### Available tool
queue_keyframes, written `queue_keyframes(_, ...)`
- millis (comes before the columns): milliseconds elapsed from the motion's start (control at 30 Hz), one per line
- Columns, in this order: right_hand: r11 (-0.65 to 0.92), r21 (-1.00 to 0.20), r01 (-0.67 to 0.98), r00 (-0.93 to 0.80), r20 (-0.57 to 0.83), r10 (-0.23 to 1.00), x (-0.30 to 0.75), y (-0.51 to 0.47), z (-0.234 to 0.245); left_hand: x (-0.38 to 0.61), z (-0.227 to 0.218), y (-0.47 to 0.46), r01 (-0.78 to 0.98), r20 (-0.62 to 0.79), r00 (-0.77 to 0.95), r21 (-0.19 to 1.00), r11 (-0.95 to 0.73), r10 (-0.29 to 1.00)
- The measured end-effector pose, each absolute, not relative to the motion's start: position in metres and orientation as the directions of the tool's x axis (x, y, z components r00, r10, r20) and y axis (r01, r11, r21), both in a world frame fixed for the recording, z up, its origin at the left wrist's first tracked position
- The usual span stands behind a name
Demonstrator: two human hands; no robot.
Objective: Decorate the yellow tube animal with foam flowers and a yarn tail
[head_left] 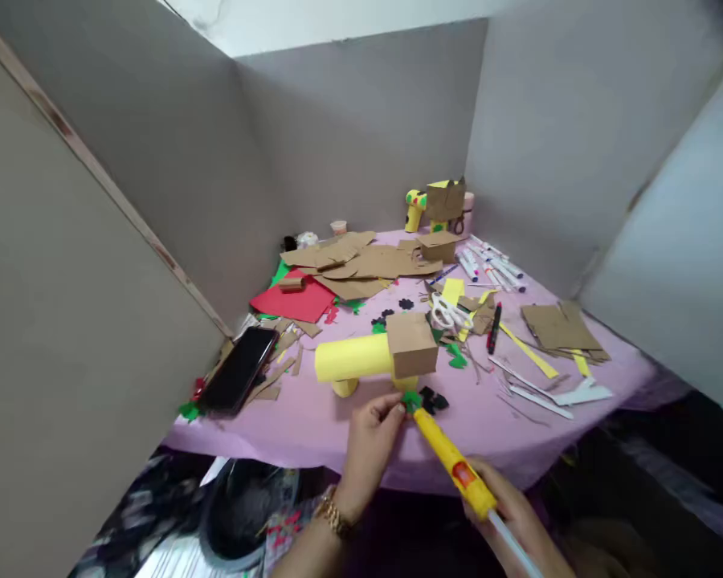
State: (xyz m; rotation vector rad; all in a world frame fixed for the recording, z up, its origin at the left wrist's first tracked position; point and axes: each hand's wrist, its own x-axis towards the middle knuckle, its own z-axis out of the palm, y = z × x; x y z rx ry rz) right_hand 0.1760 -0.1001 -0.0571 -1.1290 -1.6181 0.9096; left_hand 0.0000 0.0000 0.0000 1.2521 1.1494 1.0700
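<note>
Over the pink tabletop (319, 437), near the box (413, 345), the left hand (370, 440) pinches a green cutout (410, 397) — likely steadying it for the glue gun (439, 443) the right hand (518, 510) grips.

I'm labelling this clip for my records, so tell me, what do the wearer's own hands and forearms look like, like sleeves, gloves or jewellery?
Both hands are bare, with no gloves. The left hand has a gold-toned link band around its wrist; whether it's a watch or bracelet, I can't tell. The right hand shows no jewellery. No sleeve covers the visible part of either forearm.
</note>
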Motion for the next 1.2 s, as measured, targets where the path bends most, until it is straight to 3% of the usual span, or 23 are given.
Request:
queue_keyframes(467,0.263,-0.928,0.263,-0.105,0.244,0.964,0.169,-0.100,-0.045,-0.002,-0.001,0.002,-0.014,-0.058,0.116,0.998,0.060,0.992)
queue_keyframes(900,-0.005,-1.000,0.017,0.050,-0.005,0.999,0.173,-0.111,-0.031,-0.003,-0.001,0.004,-0.006,-0.090,0.051,0.996,0.090,0.995)
queue_keyframes(1200,0.044,-0.990,-0.131,0.229,0.013,0.973,0.191,-0.100,-0.047,-0.004,0.009,-0.002,0.087,-0.068,-0.001,0.994,0.068,0.998)
